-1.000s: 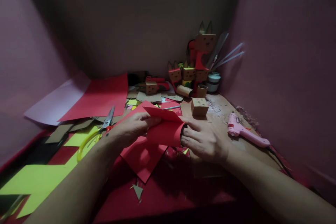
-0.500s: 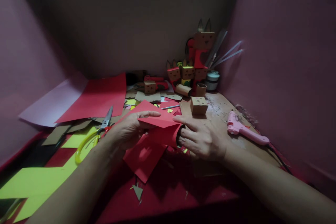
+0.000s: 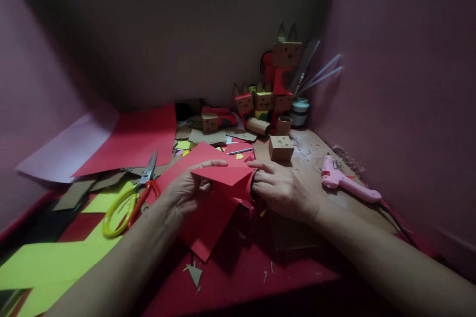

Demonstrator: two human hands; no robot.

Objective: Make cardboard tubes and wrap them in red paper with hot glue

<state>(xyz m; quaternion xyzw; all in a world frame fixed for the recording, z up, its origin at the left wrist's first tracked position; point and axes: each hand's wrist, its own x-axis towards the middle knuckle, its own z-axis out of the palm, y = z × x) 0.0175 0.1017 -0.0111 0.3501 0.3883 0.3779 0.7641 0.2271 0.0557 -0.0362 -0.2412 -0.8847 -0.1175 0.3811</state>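
Note:
Red paper [image 3: 230, 185] is partly wrapped round what looks like a short tube, whose dark open end faces right. My left hand [image 3: 191, 185] is closed on its left side, the thumb lying along the top and the other fingers underneath. At the right end, my right hand [image 3: 277, 188] has its fingers curled at the tube's opening, with the index finger on the paper's upper edge. A loose flap of the paper points left over the tube. Below lies a flat red sheet [image 3: 206, 233], partly covered by my left hand.
Yellow- and red-handled scissors [image 3: 139, 190] lie at the left by yellow paper [image 3: 48, 260]. A cardboard cube head [image 3: 281, 148] sits ahead, with cardboard figures [image 3: 264, 101] behind. At the right are a pink glue gun [image 3: 345, 183] and a teal-lidded jar [image 3: 299, 111].
My right index finger has drawn in closer to the tube's end, and the paper flap has tilted slightly. The view has shifted a little, showing more of the scissors.

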